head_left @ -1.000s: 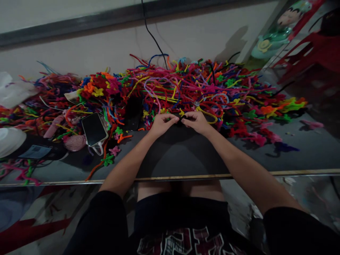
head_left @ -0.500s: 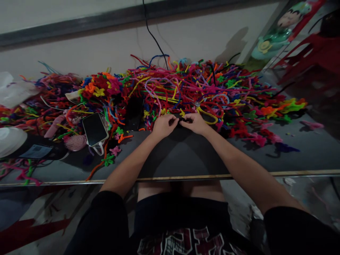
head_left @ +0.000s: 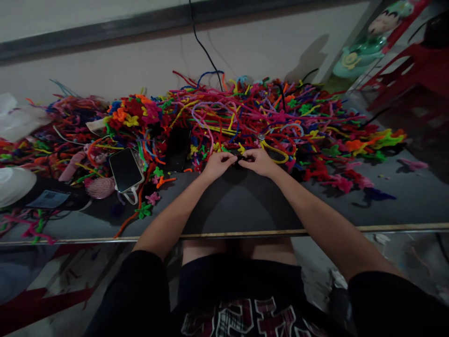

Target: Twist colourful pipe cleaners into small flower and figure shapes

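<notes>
My left hand (head_left: 216,166) and my right hand (head_left: 260,163) meet over the dark table near its middle, thumbs and fingertips pinched together. Between them is a small black piece (head_left: 237,162), held from both sides; its shape is too dark to make out. Just behind the hands lies a thick heap of coloured pipe cleaners (head_left: 217,112). A pair of scissors (head_left: 260,137) rests at the heap's front, beyond my right hand. Some small yellow pieces lie close to my fingertips.
To the left are a phone (head_left: 126,171) with a white cable, a pink hairbrush (head_left: 100,188) and a dark phone-like slab (head_left: 178,150). Pipe-cleaner flowers (head_left: 340,183) lie at right. A black cord (head_left: 205,49) hangs down the wall. A red chair (head_left: 414,70) stands beyond the table's right end.
Both hands stay in nearly the same place with the black piece between them. The left fingertips have shifted very slightly.
</notes>
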{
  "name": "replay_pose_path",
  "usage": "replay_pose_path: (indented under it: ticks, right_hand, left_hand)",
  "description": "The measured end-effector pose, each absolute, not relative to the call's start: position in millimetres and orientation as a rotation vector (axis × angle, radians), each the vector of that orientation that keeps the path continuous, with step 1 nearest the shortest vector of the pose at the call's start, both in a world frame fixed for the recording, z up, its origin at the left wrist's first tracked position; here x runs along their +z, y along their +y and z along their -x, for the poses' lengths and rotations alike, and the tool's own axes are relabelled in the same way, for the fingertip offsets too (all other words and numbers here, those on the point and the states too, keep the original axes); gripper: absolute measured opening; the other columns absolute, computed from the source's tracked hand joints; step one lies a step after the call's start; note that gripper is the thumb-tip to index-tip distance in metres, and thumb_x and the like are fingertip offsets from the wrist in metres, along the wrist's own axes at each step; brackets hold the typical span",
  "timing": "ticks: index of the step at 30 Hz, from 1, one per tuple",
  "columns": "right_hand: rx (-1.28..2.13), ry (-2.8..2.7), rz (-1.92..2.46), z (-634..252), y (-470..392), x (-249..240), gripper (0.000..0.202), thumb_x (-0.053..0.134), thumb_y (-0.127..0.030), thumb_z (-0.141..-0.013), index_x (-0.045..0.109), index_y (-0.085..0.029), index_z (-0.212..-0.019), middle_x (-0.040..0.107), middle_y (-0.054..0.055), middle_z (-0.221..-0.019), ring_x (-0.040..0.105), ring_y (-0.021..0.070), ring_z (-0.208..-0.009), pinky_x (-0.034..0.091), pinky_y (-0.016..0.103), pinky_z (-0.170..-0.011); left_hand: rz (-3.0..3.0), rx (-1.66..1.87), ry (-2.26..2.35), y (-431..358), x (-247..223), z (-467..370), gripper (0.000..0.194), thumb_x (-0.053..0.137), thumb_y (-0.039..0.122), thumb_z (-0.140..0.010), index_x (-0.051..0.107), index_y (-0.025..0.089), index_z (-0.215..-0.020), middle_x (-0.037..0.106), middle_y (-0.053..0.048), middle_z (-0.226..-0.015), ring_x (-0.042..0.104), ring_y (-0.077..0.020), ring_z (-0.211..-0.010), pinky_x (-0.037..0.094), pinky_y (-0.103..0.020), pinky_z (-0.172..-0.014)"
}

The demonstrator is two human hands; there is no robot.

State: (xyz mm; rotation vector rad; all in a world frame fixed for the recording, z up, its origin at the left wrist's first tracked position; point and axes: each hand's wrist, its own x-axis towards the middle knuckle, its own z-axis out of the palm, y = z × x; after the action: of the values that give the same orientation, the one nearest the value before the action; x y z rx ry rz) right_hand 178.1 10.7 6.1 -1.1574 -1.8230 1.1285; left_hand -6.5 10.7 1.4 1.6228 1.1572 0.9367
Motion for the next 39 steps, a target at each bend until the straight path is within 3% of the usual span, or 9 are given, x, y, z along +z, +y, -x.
replay_pose_path:
  ticks: [6, 11, 21, 25, 29, 35, 39]
  right_hand:
    - [1.061, -1.682, 1.186, -178, 12, 10, 0.036, 0.066, -0.05, -0.072, 0.061, -0.016, -0.061, 0.04, -0.005, -0.05, 0.031, 0.0075, -0.049, 0.023, 0.026, -0.049]
    - [1.204, -1.614, 1.114, -181, 8, 16, 0.039, 0.067, -0.054, -0.07, 0.07, -0.017, -0.078, 0.043, -0.005, -0.05, 0.034, 0.0077, -0.047, 0.028, 0.026, -0.048]
    - [1.212, -1.694, 1.045, -184, 19, 6, 0.049, 0.065, -0.063, -0.069, 0.065, -0.014, -0.074, 0.043, -0.004, -0.052, 0.037, 0.0081, -0.05, 0.029, 0.025, -0.049]
    - [1.254, -1.8, 1.039, -186, 19, 8, 0.045, 0.067, -0.059, -0.069, 0.066, -0.015, -0.075, 0.049, -0.002, -0.055, 0.039, 0.0082, -0.05, 0.031, 0.025, -0.05]
    - [1.193, -1.808, 1.032, -185, 18, 8, 0.041, 0.07, -0.056, -0.067, 0.067, -0.015, -0.071, 0.057, 0.0, -0.059, 0.047, 0.0105, -0.054, 0.037, 0.025, -0.053]
    - [1.0, -1.59, 1.067, -178, 15, 6, 0.038, 0.068, -0.049, -0.071, 0.072, -0.018, -0.092, 0.067, 0.003, -0.074, 0.056, 0.0127, -0.062, 0.045, 0.027, -0.058]
    - [1.011, -1.505, 1.088, -175, 11, 10, 0.034, 0.071, -0.045, -0.069, 0.072, -0.017, -0.088, 0.065, 0.002, -0.065, 0.054, 0.0112, -0.053, 0.045, 0.026, -0.052]
  left_hand:
    - [-1.565, 1.103, 1.129, 5, 1, -3, 0.027, 0.066, 0.035, -0.077, 0.066, 0.016, -0.095, 0.069, -0.003, -0.084, 0.061, -0.0097, -0.064, 0.045, -0.02, -0.055]
    - [-1.502, 1.171, 1.226, 8, 1, 1, 0.016, 0.067, 0.031, -0.076, 0.066, 0.015, -0.08, 0.066, 0.0, -0.064, 0.063, -0.0112, -0.058, 0.046, -0.022, -0.055]
    - [-1.167, 1.17, 0.951, 4, 4, -2, 0.037, 0.078, 0.046, -0.063, 0.067, 0.014, -0.078, 0.066, -0.001, -0.065, 0.063, -0.0097, -0.055, 0.036, -0.018, -0.045]
    - [-1.146, 1.028, 0.796, 0, 8, 1, 0.035, 0.078, 0.045, -0.063, 0.065, 0.013, -0.071, 0.061, 0.001, -0.058, 0.06, -0.0077, -0.051, 0.035, -0.017, -0.045]
    - [-1.142, 0.933, 0.784, -2, 14, 1, 0.034, 0.078, 0.041, -0.065, 0.064, 0.013, -0.078, 0.061, 0.001, -0.061, 0.058, -0.007, -0.05, 0.037, -0.018, -0.046]
    - [-1.186, 1.173, 0.948, 5, 8, -2, 0.025, 0.073, 0.035, -0.071, 0.062, 0.015, -0.08, 0.059, 0.003, -0.064, 0.057, -0.006, -0.055, 0.038, -0.018, -0.05]
    - [-1.255, 1.234, 1.023, 10, 2, -2, 0.028, 0.075, 0.035, -0.068, 0.063, 0.016, -0.084, 0.06, 0.003, -0.063, 0.056, -0.0064, -0.054, 0.04, -0.019, -0.053]
